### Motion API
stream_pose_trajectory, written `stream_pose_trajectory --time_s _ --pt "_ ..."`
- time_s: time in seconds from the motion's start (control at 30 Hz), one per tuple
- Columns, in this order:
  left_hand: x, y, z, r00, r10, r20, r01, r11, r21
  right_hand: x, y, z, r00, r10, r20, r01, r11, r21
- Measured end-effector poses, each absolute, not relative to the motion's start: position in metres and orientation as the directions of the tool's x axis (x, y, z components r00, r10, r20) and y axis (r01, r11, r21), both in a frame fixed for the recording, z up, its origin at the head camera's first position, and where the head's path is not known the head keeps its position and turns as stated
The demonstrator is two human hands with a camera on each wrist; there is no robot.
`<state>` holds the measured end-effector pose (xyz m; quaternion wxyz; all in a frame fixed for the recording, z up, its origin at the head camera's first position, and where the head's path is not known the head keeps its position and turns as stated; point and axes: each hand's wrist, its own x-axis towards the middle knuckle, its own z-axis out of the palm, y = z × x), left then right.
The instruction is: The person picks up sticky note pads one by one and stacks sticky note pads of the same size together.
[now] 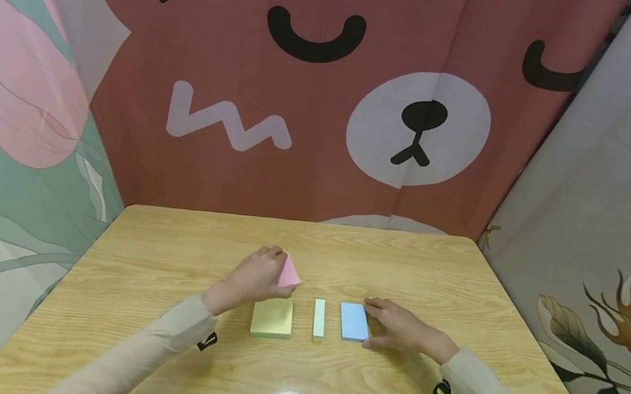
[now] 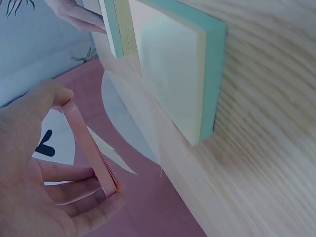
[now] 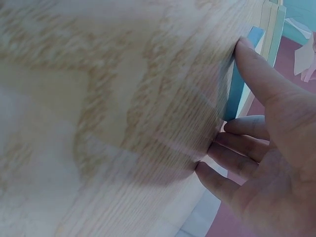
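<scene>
My left hand pinches a pink sticky note pad between thumb and fingers, raised over the far edge of a yellow sticky note pad. In the left wrist view the pink pad is edge-on, with a few sheets fanning away. My right hand is at the right side of a blue sticky note pad lying on the table. Its thumb and index finger span the pad's near and far corners, and in the right wrist view the other fingertips rest on the wood beside the blue edge.
A narrow pale green pad lies between the yellow and blue pads, with gaps on both sides. All lie on a wood-grain table. A bear-print curtain hangs behind the table's far edge, with patterned cloths at both sides.
</scene>
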<state>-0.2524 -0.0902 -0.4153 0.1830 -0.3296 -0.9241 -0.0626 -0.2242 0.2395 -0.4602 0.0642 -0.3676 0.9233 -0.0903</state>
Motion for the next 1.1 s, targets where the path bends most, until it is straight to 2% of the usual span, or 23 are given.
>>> stream_pose_trajectory --time_s 1.1 --pt "-0.25 -0.036 -0.413 -0.641 0.685 0.346 0.726 0.688 -0.018 -0.223 0.241 -0.463 -0.717 -0.695 -0.053 -0.67 0.708 -0.225"
